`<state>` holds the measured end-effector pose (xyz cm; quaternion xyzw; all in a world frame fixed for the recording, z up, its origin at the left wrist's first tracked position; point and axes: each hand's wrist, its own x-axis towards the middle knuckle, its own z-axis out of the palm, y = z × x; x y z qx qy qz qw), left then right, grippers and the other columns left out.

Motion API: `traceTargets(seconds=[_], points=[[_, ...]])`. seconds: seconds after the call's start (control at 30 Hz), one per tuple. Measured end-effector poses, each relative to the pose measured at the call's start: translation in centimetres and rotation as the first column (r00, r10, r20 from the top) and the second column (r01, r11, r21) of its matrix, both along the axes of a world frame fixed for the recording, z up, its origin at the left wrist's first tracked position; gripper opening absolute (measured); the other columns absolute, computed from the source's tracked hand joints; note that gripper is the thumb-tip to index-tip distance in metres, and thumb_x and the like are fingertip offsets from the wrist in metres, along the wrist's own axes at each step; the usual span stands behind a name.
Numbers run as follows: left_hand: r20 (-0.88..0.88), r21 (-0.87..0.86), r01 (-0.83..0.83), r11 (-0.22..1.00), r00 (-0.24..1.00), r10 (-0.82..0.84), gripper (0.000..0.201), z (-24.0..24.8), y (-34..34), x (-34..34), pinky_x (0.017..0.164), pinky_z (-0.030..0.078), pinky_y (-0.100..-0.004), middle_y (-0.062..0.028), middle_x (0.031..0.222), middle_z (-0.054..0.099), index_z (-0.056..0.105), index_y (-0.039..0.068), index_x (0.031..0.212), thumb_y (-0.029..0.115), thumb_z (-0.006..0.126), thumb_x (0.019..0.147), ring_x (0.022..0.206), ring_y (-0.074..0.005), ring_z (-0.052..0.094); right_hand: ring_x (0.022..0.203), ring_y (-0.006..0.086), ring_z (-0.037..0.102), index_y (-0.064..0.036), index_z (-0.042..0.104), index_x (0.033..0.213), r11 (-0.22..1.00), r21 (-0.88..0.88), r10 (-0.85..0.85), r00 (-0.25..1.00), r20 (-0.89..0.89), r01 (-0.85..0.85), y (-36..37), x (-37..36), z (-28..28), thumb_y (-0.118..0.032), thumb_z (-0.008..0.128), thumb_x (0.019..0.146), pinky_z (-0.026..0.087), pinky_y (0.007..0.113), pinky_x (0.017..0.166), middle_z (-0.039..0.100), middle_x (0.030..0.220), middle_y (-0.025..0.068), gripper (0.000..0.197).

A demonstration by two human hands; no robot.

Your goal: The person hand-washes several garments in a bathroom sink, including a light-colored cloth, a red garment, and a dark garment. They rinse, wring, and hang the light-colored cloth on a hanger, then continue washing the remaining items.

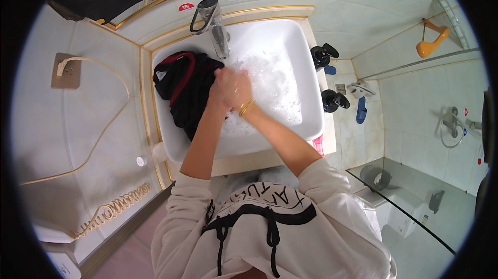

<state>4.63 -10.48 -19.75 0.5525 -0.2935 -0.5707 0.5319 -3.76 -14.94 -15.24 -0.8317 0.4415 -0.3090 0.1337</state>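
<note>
A black garment with dark red trim [179,89] lies bunched in the left half of a white washbasin [315,102], partly over its left rim. My left hand [220,88] is closed at the garment's right edge, close below the faucet [218,38]. Pressed against it, my right hand [238,89] is closed too, with gold bangles on its wrist. Both hands are slightly blurred, and the cloth between them is mostly hidden. White foam [275,84] covers the water to their right.
Two black pump bottles [330,101] stand on the counter right of the basin. A glass panel [410,196] is at lower right. On the left wall, a beige cord [122,89] runs from a socket [66,71]. An orange hanger [432,40] hangs at upper right.
</note>
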Motion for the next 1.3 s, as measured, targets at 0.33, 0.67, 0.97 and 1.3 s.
traceTargets(seconds=[0.33,0.67,0.97,1.3], points=[[-0.403,0.099,-0.191,0.977,0.89,0.215,0.034,6.9,-0.3,-0.1,0.089,0.041,-0.0324,-0.0063,0.102,0.057,0.051,0.005,0.105,0.034,0.038,0.093,0.098,-0.0179,0.053,0.084,0.0206,0.059,-0.0056,0.054,0.104,0.089,0.894,-0.266,0.854,0.447,-0.44,-4.1,-4.4,0.0,-0.031,0.044,0.088,0.049,0.04,0.071,0.06,0.095,0.0106,0.032],[-0.296,0.289,-0.169,0.942,0.92,0.256,0.044,8.3,0.6,1.4,0.095,0.029,-0.0593,-0.0119,0.13,0.034,0.031,0.015,0.128,0.031,0.045,0.09,0.122,-0.0301,0.032,0.084,0.0171,0.056,-0.0051,0.053,0.102,0.561,0.701,-0.233,0.728,0.645,-0.441,-5.0,-4.3,0.3,-0.007,0.058,0.078,0.05,0.029,0.066,0.058,0.094,0.0089,0.025],[-0.808,-0.049,0.051,0.997,0.585,-0.07,0.039,3.3,0.4,1.8,0.083,0.045,-0.0352,-0.0091,0.105,0.055,0.049,0.006,0.113,0.036,0.043,0.09,0.096,-0.0208,0.055,0.065,0.0327,0.058,-0.0067,0.055,0.079,0.871,0.175,0.355,0.833,0.424,-0.46,6.0,-0.6,4.3,-0.026,0.058,0.075,0.045,0.041,0.065,0.058,0.063,0.0123,0.02],[-0.524,0.135,-0.177,0.975,0.823,0.222,0.031,8.1,0.1,-0.9,0.09,0.042,-0.035,-0.008,0.109,0.055,0.049,0.006,0.113,0.028,0.038,0.093,0.102,-0.0207,0.053,0.091,0.023,0.059,0.0022,0.053,0.105,0.106,0.869,-0.845,0.417,0.335,-0.484,-3.9,-2.9,-3.1,-0.024,0.029,0.093,0.046,0.039,0.08,0.062,0.099,0.0119,0.038]])
